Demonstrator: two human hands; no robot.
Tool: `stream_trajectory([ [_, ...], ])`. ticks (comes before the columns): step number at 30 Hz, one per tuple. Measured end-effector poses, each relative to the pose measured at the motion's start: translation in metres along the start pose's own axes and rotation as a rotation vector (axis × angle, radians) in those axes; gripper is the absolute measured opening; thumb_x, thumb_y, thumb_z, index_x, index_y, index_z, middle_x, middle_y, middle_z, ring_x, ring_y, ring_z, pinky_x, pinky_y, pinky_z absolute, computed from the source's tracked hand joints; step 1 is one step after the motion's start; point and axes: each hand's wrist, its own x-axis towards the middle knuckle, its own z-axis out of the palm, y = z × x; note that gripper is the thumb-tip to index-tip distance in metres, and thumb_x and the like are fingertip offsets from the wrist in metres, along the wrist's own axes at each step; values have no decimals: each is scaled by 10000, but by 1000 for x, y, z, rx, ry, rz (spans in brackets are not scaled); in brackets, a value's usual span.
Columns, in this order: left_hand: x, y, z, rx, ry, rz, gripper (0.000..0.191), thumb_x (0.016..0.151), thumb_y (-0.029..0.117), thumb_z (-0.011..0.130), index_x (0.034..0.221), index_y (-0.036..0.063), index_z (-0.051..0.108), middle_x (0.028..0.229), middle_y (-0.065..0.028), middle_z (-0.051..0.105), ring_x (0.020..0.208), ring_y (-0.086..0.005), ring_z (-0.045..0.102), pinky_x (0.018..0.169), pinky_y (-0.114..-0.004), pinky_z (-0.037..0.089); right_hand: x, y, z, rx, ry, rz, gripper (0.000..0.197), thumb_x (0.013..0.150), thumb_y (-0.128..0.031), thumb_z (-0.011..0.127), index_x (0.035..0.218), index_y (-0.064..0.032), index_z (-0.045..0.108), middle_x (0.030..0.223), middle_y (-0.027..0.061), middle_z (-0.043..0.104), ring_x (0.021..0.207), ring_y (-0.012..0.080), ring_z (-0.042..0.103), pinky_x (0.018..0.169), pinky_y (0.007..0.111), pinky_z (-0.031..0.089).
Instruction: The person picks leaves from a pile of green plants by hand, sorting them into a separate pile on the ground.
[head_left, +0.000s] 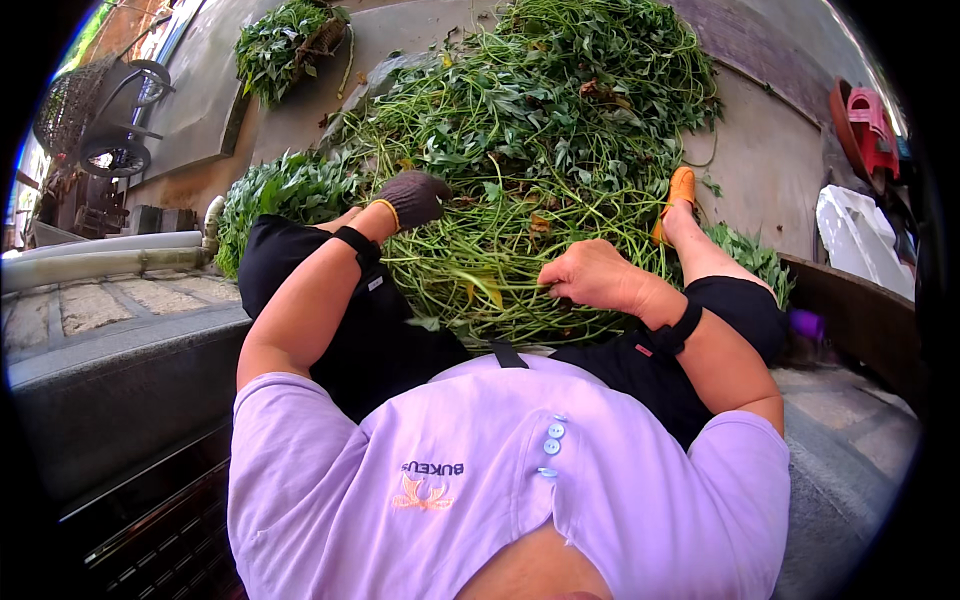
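Note:
A big heap of leafy green vines (555, 142) spreads before me, its bare, tangled stems (480, 247) reaching between my legs. My left hand (412, 201), in a dark knit glove with a yellow cuff, is over the heap's left part; its fingertips are turned away, so its grip is hidden. My right hand (592, 277) is bare, low over the stems at the near right. Its fingers are curled and pinched at the stem ends, but whether a stem is between them is unclear. Yellowed leaves (487, 291) lie among the stems.
Leafy bunches (281, 191) lie beside my left leg, more leaves (750, 255) by my right. A leaf-filled basket (322, 41) stands far left. A wheeled cart (116, 120) and pipes (112, 259) are at left; a white foam box (862, 236) and a red plastic stool (871, 131) at right.

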Motion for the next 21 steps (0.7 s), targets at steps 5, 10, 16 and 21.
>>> stream_trajectory([
  [5, -45, 84, -27, -751, -53, 247, 458, 814, 321, 738, 1217, 120, 655, 1158, -88, 668, 1031, -161, 619, 905, -320, 491, -8, 13, 12, -11, 118, 33, 134, 781, -242, 649, 872, -159, 701, 748, 83, 670, 736, 309, 653, 637, 438, 503],
  [10, -46, 109, -18, -418, -138, 262, 286, 825, 258, 729, 1029, 59, 706, 871, -66, 681, 840, -111, 613, 773, -295, 496, -11, 28, -20, 206, 342, 90, 249, 763, -250, 668, 983, -139, 698, 808, 93, 692, 773, 307, 664, 700, 406, 515],
  [16, -45, 60, -42, -342, 174, 250, 260, 837, 283, 700, 877, 26, 696, 688, -96, 617, 610, -152, 560, 628, -348, 473, -38, 101, -43, 252, 244, 277, 250, 733, -184, 655, 961, -84, 674, 829, 96, 694, 771, 271, 660, 683, 365, 500],
  [21, -43, -5, -33, -129, 255, 49, 317, 787, 371, 697, 907, 79, 731, 775, -126, 687, 676, -256, 651, 670, -372, 508, -39, 112, -48, 193, 316, 311, 210, 789, -208, 651, 953, -79, 673, 803, 106, 681, 736, 258, 651, 655, 357, 487],
])
